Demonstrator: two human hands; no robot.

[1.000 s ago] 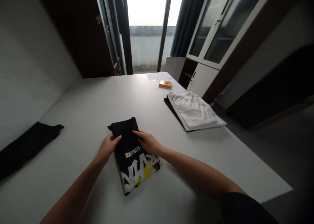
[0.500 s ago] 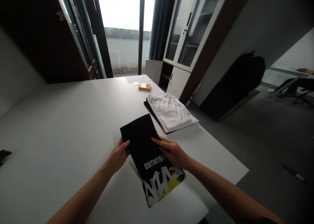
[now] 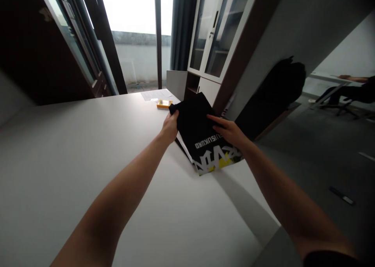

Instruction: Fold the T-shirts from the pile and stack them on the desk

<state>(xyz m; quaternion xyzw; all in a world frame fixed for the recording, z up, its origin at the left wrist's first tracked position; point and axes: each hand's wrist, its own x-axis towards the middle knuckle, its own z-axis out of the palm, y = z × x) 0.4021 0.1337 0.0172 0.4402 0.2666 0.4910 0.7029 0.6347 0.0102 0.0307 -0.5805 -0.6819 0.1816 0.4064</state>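
A folded black T-shirt [image 3: 191, 120] with white lettering and a yellow patch along its near edge is held between my two hands. My left hand [image 3: 170, 125] grips its left edge, thumb on top and fingers underneath. On the right side, my right hand [image 3: 228, 131] holds the shirt, its index finger stretched across the cloth and the other fingers partly hidden. Beneath the shirt lies a stack of folded clothes [image 3: 184, 146], of which only a white and dark left edge shows; whether the shirt touches it I cannot tell.
On the white table [image 3: 117, 142], a yellow box [image 3: 164, 104] and paper sheets [image 3: 154, 95] lie at the far end. A white cabinet [image 3: 216, 40] stands behind. The table's right edge drops to a grey floor. A seated person's arm [image 3: 354, 78] shows far right.
Both hands have carried the folded black T-shirt forward and to the right, from the near table area to over the stack of folded clothes. The camera view has shifted slightly.
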